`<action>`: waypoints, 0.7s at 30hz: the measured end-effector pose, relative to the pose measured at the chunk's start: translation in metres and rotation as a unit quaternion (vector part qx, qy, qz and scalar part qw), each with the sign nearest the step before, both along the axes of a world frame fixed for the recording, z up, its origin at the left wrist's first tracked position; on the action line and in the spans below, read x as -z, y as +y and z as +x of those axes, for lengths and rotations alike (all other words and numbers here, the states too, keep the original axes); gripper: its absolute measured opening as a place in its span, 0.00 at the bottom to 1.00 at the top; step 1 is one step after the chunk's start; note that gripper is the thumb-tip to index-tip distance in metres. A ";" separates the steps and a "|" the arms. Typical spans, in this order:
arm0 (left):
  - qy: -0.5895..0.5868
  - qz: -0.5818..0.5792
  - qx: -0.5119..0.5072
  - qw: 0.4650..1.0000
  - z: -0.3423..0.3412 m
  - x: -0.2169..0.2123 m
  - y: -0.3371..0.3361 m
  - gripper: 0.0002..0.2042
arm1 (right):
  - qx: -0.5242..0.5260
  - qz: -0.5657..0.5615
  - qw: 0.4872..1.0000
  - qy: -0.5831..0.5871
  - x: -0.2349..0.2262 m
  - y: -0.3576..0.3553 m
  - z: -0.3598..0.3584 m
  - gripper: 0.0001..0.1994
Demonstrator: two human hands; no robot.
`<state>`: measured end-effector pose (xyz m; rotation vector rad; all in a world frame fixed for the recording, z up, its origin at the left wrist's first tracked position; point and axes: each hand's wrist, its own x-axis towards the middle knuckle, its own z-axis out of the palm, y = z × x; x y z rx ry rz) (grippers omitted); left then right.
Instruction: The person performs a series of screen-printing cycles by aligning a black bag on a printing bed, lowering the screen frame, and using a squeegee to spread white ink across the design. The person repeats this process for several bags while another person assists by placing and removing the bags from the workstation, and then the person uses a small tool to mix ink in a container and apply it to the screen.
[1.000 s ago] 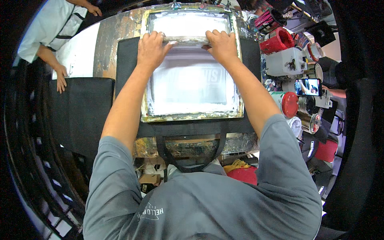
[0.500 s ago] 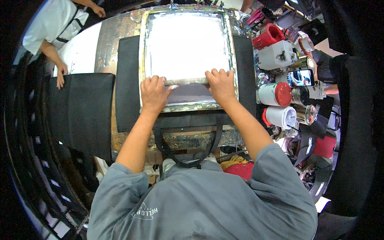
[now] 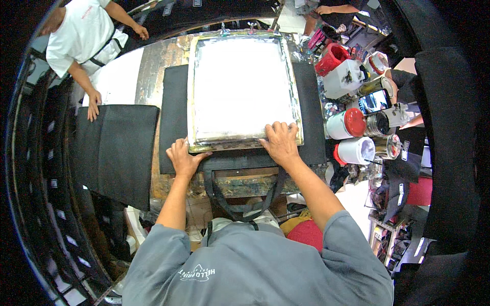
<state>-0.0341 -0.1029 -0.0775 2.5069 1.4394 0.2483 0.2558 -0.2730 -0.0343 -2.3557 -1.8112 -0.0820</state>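
A screen-printing frame (image 3: 296, 109) with a white ink-covered mesh (image 3: 240, 86) lies over a black fabric tote bag (image 3: 173, 109) on the worktable. My left hand (image 3: 182, 159) is at the frame's near left corner, fingers apart and thumb stretched along the bag below the near rail. My right hand (image 3: 282, 145) is bent over the near rail at the right, its thumb at the edge. A dark strip runs along the near end of the mesh; I cannot tell whether it is the squeegee. The bag's looped handle (image 3: 278, 188) hangs over the table's near edge.
Another black bag (image 3: 115, 148) lies at the left, a co-worker's hand (image 3: 93, 104) touching it. Tubs with red lids (image 3: 354, 122), a white jug (image 3: 343, 79), cans and a phone (image 3: 374, 102) crowd the right side. Clamps (image 3: 251, 28) stand at the frame's far end.
Both hands have come nearer to me, off the squeegee bar they gripped across the mesh. White now covers the near part of the mesh. My left hand has opened beside the corner.
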 end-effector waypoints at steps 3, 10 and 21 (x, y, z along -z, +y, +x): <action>-0.129 0.028 -0.009 0.991 -0.009 -0.012 -0.001 0.42 | 0.003 0.011 1.000 0.010 -0.036 0.002 -0.001 0.24; -0.573 -0.103 -0.017 0.813 0.043 -0.148 0.050 0.34 | -0.007 0.186 0.973 -0.135 -0.188 0.076 0.049 0.26; -0.112 -0.064 -0.206 0.970 -0.070 -0.001 0.048 0.34 | -0.033 0.257 0.957 -0.132 -0.266 0.155 0.111 0.34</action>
